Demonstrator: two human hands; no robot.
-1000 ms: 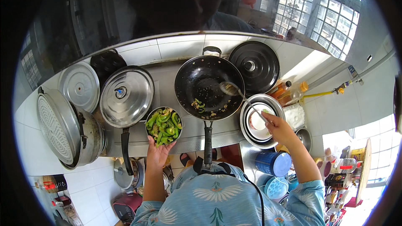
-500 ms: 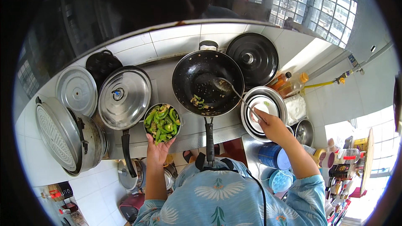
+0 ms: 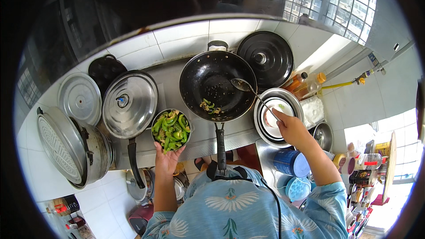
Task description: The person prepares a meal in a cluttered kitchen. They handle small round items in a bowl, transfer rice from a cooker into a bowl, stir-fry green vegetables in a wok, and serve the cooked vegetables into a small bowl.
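Observation:
My left hand (image 3: pixel 167 159) is closed on the near side of a metal bowl (image 3: pixel 190 136), which is heaped with sliced green peppers (image 3: pixel 171 129). In my right hand (image 3: pixel 290 126) is the handle of a long metal cooking spoon (image 3: pixel 241 84). The spoon's head hangs over the right side of a black wok (image 3: pixel 199 73), and I cannot tell whether it touches the inside. A small pile of pepper pieces (image 3: pixel 208 106) lies at the near left of the wok's inside, with scattered bits around it. The wok's handle (image 3: pixel 221 148) points toward me.
To the left are a lidded pan (image 3: pixel 137 93) and a large steamer pot (image 3: pixel 97 150). A black lid (image 3: pixel 276 57) leans behind the wok. Nested bowls (image 3: pixel 299 99) sit under my right hand, near bottles (image 3: pixel 312 86) and a blue tub (image 3: pixel 294 163).
My right hand has shifted slightly and the spoon's head has moved a little to the right and up in the wok. My left hand keeps the bowl in about the same place.

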